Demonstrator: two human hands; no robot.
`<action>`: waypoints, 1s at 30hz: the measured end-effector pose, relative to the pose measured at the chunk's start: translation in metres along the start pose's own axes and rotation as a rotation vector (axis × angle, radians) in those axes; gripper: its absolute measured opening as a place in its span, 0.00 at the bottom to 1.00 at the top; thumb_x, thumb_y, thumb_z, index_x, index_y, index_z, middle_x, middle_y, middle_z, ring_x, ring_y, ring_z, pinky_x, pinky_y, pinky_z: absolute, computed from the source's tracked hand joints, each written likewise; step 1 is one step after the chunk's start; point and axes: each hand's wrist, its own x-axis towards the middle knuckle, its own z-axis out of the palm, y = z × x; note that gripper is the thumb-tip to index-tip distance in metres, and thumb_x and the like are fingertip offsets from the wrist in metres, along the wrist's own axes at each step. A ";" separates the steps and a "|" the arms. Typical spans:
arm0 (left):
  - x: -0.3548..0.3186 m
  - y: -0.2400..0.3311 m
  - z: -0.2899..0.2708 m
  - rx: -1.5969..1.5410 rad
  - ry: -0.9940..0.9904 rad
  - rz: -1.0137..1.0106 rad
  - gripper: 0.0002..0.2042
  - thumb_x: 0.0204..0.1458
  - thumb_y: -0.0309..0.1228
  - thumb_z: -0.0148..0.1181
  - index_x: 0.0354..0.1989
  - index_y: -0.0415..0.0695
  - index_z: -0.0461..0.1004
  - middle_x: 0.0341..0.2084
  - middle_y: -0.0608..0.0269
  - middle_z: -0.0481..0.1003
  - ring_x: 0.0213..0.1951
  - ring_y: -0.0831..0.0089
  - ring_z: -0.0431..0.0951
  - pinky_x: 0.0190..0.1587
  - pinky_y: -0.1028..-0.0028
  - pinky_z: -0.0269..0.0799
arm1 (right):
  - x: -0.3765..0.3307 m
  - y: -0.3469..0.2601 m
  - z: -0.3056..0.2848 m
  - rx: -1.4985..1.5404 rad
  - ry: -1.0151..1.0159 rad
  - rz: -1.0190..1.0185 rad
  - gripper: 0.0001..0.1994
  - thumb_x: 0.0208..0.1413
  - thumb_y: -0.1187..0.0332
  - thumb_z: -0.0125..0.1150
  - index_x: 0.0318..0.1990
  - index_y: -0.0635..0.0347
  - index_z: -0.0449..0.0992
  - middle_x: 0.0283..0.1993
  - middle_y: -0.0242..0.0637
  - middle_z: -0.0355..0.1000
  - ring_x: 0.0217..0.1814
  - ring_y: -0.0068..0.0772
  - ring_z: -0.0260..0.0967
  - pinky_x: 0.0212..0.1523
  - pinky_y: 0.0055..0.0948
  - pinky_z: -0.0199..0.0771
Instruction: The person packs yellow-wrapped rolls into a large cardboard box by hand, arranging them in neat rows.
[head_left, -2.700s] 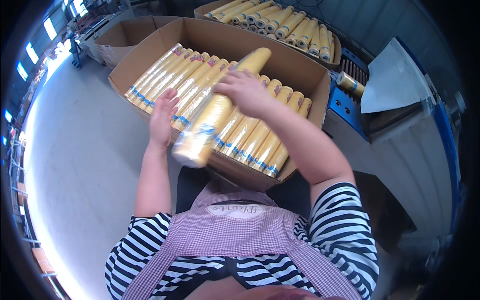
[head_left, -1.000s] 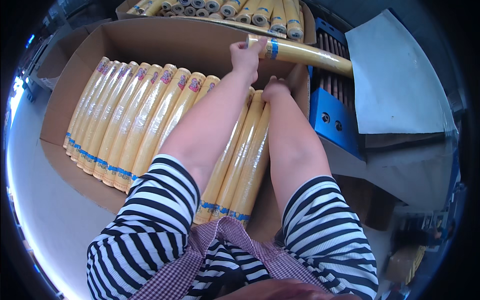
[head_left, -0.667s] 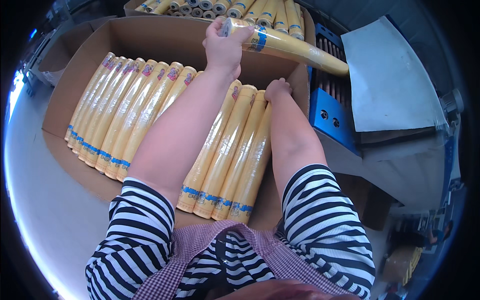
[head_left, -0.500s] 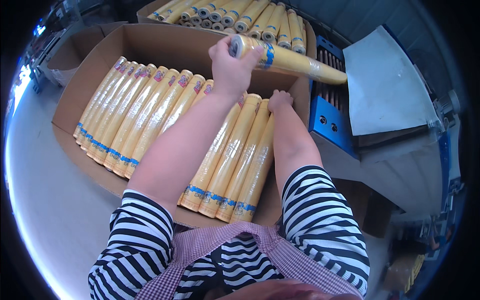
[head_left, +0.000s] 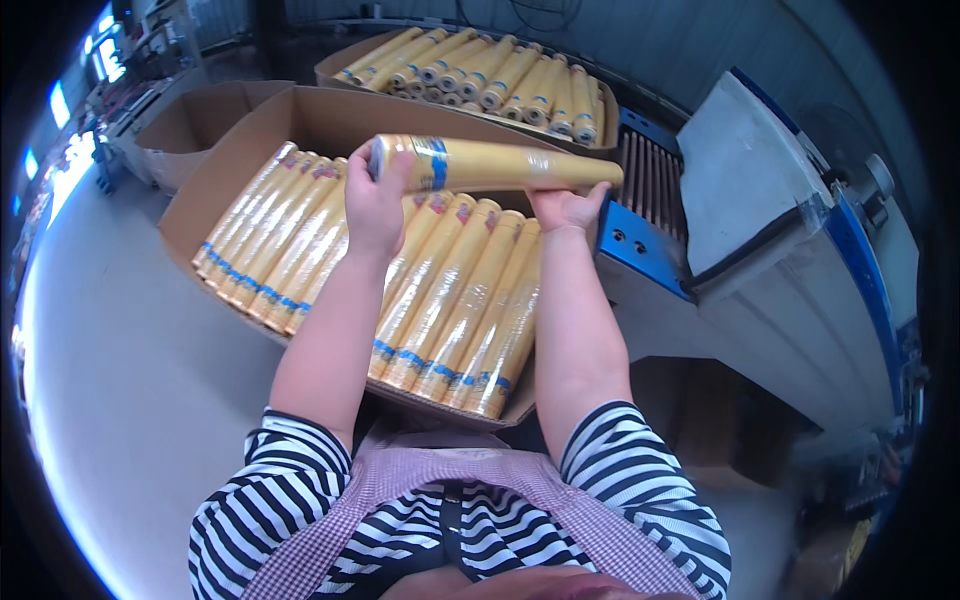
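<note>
Both hands hold a long yellow roll [head_left: 490, 162] in clear wrap, with a blue band near its left end. It lies almost level above an open cardboard box [head_left: 330, 118]. My left hand [head_left: 374, 208] is closed round the left end, thumb on the near side. Under the right end, my right hand [head_left: 566, 206] grips from below, its thumb at the tip. Below them, the box holds a row of similar wrapped rolls [head_left: 445, 300], leaning side by side. My left hand and forearm hide part of that row.
Behind stands a second box [head_left: 345, 80] stacked with more yellow rolls. A smaller open carton [head_left: 200, 135] is at the left. To the right is a machine with a blue frame [head_left: 640, 245], dark slats and a pale sheet [head_left: 745, 165] over it.
My right hand has left the rolls in the box and taken the held roll's right end. The roll has turned more level, and my left hand keeps its end. The view has shifted.
</note>
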 end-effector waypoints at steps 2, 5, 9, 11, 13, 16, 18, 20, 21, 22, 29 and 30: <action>-0.039 0.040 -0.020 0.267 -0.190 0.166 0.26 0.62 0.37 0.66 0.63 0.41 0.63 0.53 0.58 0.68 0.53 0.72 0.71 0.59 0.69 0.70 | 0.007 0.009 0.011 -0.287 0.171 -0.187 0.38 0.63 0.31 0.48 0.63 0.59 0.68 0.65 0.49 0.69 0.67 0.55 0.67 0.68 0.60 0.66; -0.094 0.095 -0.045 0.247 -0.407 0.385 0.32 0.64 0.37 0.63 0.73 0.41 0.58 0.64 0.58 0.62 0.64 0.67 0.65 0.68 0.65 0.62 | 0.004 0.024 0.012 -0.307 0.140 -0.117 0.30 0.68 0.45 0.47 0.59 0.68 0.69 0.57 0.54 0.75 0.61 0.56 0.73 0.67 0.57 0.70; -0.126 0.146 -0.069 0.633 -0.311 0.633 0.18 0.62 0.16 0.55 0.62 0.36 0.72 0.57 0.54 0.74 0.60 0.66 0.74 0.65 0.68 0.69 | -0.014 0.030 0.022 -0.282 0.088 0.064 0.30 0.67 0.46 0.50 0.59 0.67 0.70 0.57 0.52 0.75 0.61 0.55 0.72 0.67 0.57 0.70; -0.128 0.157 -0.076 0.765 -0.302 0.760 0.17 0.58 0.14 0.58 0.55 0.38 0.75 0.53 0.55 0.75 0.54 0.68 0.77 0.58 0.70 0.74 | -0.028 0.046 0.025 -0.276 0.095 0.111 0.30 0.67 0.46 0.50 0.60 0.67 0.69 0.57 0.51 0.75 0.60 0.54 0.72 0.65 0.57 0.71; -0.136 0.166 -0.073 0.829 -0.201 0.856 0.14 0.53 0.13 0.64 0.46 0.41 0.76 0.42 0.57 0.78 0.42 0.70 0.80 0.46 0.71 0.78 | -0.044 0.058 0.026 -0.285 0.161 0.089 0.30 0.67 0.46 0.49 0.60 0.68 0.69 0.56 0.51 0.75 0.61 0.55 0.72 0.66 0.57 0.71; -0.151 0.178 -0.075 0.690 -0.164 0.554 0.13 0.51 0.13 0.66 0.43 0.41 0.76 0.36 0.59 0.77 0.40 0.71 0.79 0.44 0.73 0.77 | -0.062 0.063 0.031 -0.302 0.151 0.096 0.31 0.67 0.46 0.49 0.60 0.69 0.69 0.57 0.52 0.74 0.60 0.55 0.72 0.65 0.57 0.71; -0.152 0.185 -0.083 0.945 -0.239 0.746 0.17 0.51 0.16 0.66 0.48 0.43 0.75 0.33 0.60 0.78 0.39 0.66 0.79 0.42 0.70 0.76 | -0.069 0.062 0.032 -0.297 0.130 0.102 0.31 0.66 0.46 0.49 0.60 0.69 0.68 0.58 0.52 0.73 0.60 0.55 0.71 0.66 0.57 0.71; -0.152 0.192 -0.084 1.106 -0.269 0.991 0.17 0.52 0.18 0.64 0.51 0.43 0.74 0.33 0.60 0.78 0.39 0.62 0.78 0.42 0.68 0.76 | -0.075 0.059 0.038 -0.286 0.106 0.114 0.31 0.66 0.47 0.49 0.60 0.69 0.68 0.59 0.53 0.72 0.61 0.55 0.71 0.66 0.57 0.70; -0.156 0.194 -0.083 1.099 -0.287 0.978 0.17 0.54 0.19 0.64 0.52 0.43 0.74 0.34 0.59 0.78 0.39 0.60 0.78 0.42 0.66 0.76 | -0.079 0.056 0.039 -0.274 0.097 0.125 0.31 0.66 0.47 0.49 0.61 0.69 0.68 0.59 0.53 0.72 0.61 0.55 0.71 0.66 0.57 0.70; -0.164 0.197 -0.080 1.098 -0.306 0.966 0.16 0.55 0.21 0.63 0.53 0.42 0.73 0.35 0.57 0.78 0.39 0.58 0.79 0.42 0.65 0.76 | -0.084 0.056 0.043 -0.258 0.089 0.141 0.31 0.66 0.47 0.50 0.61 0.69 0.68 0.60 0.54 0.72 0.61 0.55 0.71 0.67 0.57 0.69; -0.183 0.181 -0.079 1.018 -0.294 0.917 0.18 0.54 0.20 0.65 0.55 0.38 0.74 0.41 0.53 0.80 0.41 0.56 0.79 0.45 0.63 0.76 | -0.058 0.052 0.048 -0.360 0.024 0.096 0.34 0.67 0.46 0.51 0.63 0.73 0.65 0.61 0.58 0.71 0.63 0.59 0.70 0.69 0.58 0.66; -0.186 0.173 -0.089 0.890 -0.274 0.820 0.17 0.55 0.21 0.66 0.54 0.37 0.75 0.42 0.53 0.81 0.43 0.57 0.82 0.48 0.65 0.77 | -0.050 0.053 0.053 -0.365 0.032 0.081 0.32 0.69 0.47 0.50 0.62 0.72 0.65 0.59 0.59 0.72 0.60 0.60 0.71 0.67 0.59 0.68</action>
